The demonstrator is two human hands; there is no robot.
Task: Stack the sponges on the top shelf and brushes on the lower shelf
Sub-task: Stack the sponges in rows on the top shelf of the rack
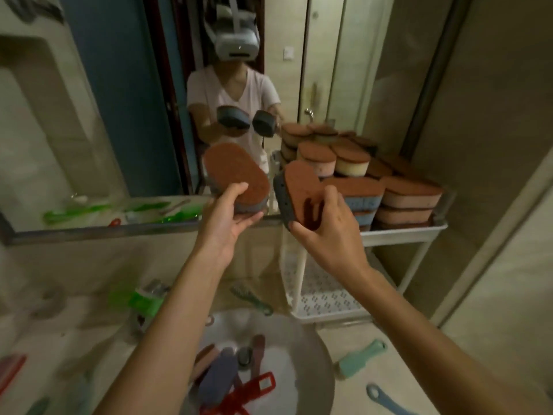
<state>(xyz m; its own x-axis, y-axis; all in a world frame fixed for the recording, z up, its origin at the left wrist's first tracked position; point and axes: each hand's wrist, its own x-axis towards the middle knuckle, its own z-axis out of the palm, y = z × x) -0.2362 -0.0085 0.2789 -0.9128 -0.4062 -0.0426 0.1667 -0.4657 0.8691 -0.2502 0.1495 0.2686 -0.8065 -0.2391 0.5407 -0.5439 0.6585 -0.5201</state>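
Fingers (239, 189) of left hand (226, 218) curl round a brown-topped sponge (236, 172), frame centre. Right hand (326, 226) grips second sponge (296, 190), tilted, just beside stacked sponges (410, 196) on top shelf (401, 233), centre right. Brushes (221, 375) in sink (287, 327), bottom centre.

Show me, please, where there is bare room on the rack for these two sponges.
The top shelf is crowded: sponge stacks cover all of it that shows, so room is only on top of the front stacks. The lower shelf is bare across its perforated floor. The sink holds brushes.
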